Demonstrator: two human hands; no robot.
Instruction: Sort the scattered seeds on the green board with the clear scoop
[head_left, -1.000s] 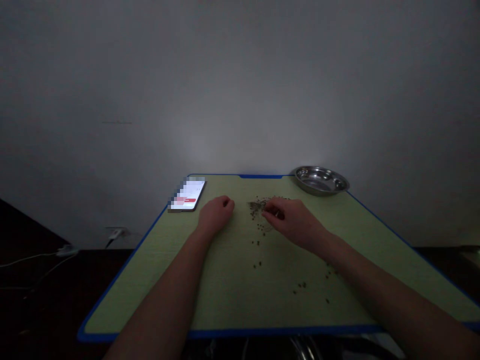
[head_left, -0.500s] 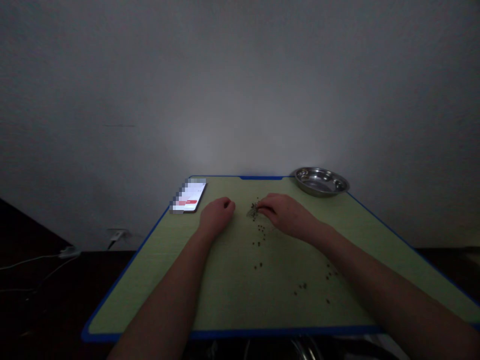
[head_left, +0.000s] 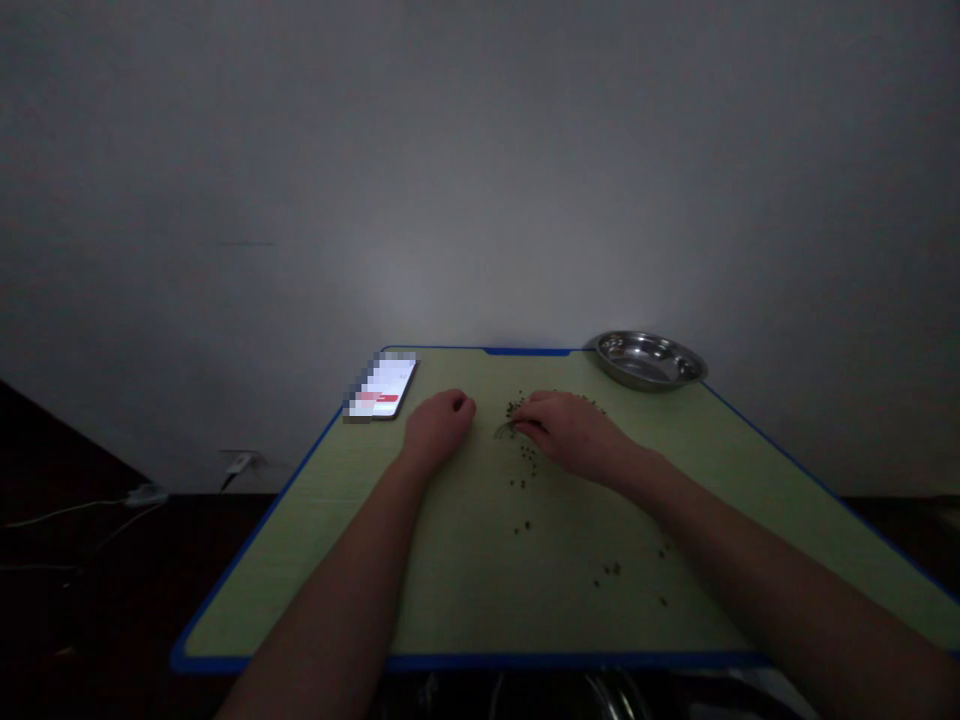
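Note:
My right hand (head_left: 574,428) is low over the middle of the table, its thumb and fingers pinched together. A thin, curved greyish thing (head_left: 503,431) shows at the fingertips, too blurred to name. Small dark grains (head_left: 512,409) lie in a cluster at those fingertips, and several more show just behind the hand. To the left, my left hand (head_left: 439,425) rests on the table, loosely closed, with nothing visible in it.
The pale green table (head_left: 322,560) has a blue rim. A phone (head_left: 384,385) with a lit screen lies at the back left. A shallow steel bowl (head_left: 649,362) stands at the back right by the wall. Several stray grains (head_left: 613,569) lie nearer the front edge.
My right hand stays pinched and has shifted only slightly among the grains; more grains show behind it. My left hand keeps its pose. The whole view has moved a little.

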